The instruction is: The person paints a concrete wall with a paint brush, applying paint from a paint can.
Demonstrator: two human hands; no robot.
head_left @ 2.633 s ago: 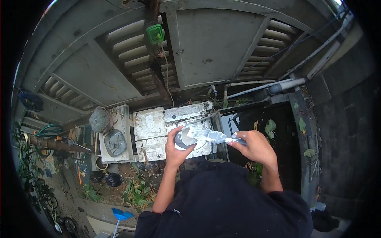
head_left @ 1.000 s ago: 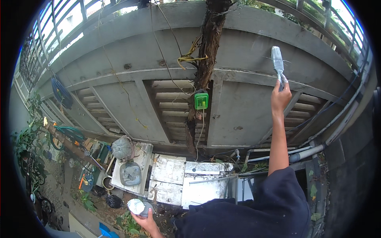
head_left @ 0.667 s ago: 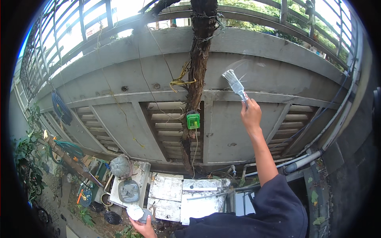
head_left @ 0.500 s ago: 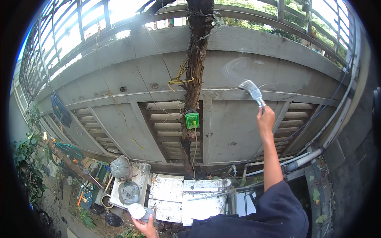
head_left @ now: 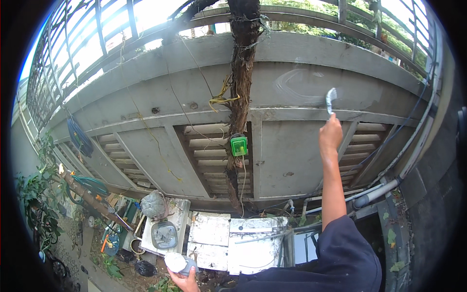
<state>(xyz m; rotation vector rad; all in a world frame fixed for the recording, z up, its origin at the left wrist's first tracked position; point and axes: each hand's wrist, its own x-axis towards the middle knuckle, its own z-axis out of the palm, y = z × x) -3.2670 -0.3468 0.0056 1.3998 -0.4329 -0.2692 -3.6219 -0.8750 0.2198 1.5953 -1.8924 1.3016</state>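
My right hand [head_left: 331,134] is stretched up to the grey wall [head_left: 306,90], its fingers closed round the handle of a paintbrush [head_left: 330,100]. The brush stands nearly upright, its pale bristles at the wall's upper panel. Curved whitish streaks [head_left: 287,83] mark that panel to the left of the brush. Low down, my left hand [head_left: 187,281] grips a small grey tub [head_left: 186,265] with a white top or white contents; which of these, I cannot tell. White slabs [head_left: 209,228] lie to the right of the tub.
A rough tree trunk [head_left: 241,92] rises in front of the wall, with a green box [head_left: 239,145] and yellow cord on it. A plastic basin [head_left: 164,235] and a grey bundle [head_left: 153,205] sit at lower left. Pipes [head_left: 377,194] run along the right side.
My right hand has turned the brush from a leftward slant to nearly upright, carrying its bristles right and slightly up across the wall. My left hand still holds the tub.
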